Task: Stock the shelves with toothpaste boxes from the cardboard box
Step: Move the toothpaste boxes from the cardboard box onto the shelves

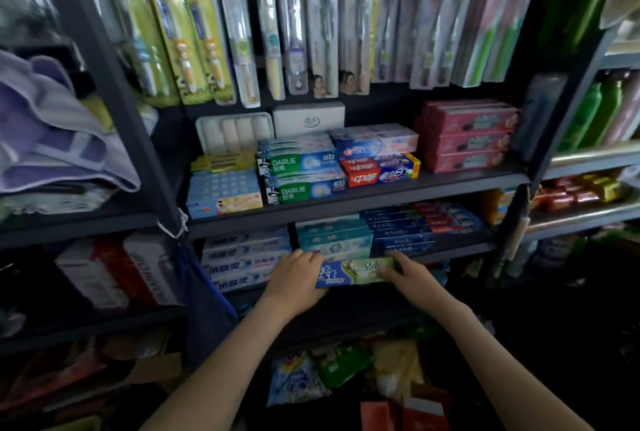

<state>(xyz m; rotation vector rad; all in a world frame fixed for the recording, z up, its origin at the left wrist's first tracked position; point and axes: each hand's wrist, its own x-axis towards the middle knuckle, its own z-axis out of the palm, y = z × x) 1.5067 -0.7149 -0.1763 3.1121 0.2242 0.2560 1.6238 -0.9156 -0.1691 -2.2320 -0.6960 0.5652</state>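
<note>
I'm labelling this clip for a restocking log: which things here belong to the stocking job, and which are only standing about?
Part of the job: green-and-blue toothpaste box, held at its ends by the left hand and right hand; lower shelf; teal toothpaste stack behind the box.

Just there: hanging toothbrushes; folded towels; green bottles; bags below.

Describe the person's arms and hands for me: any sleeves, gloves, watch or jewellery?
The left hand and right hand are bare, with no gloves, and no rings show. The left forearm and right forearm are uncovered down to the frame's edge, with no sleeve, watch or bracelet in view.
</note>
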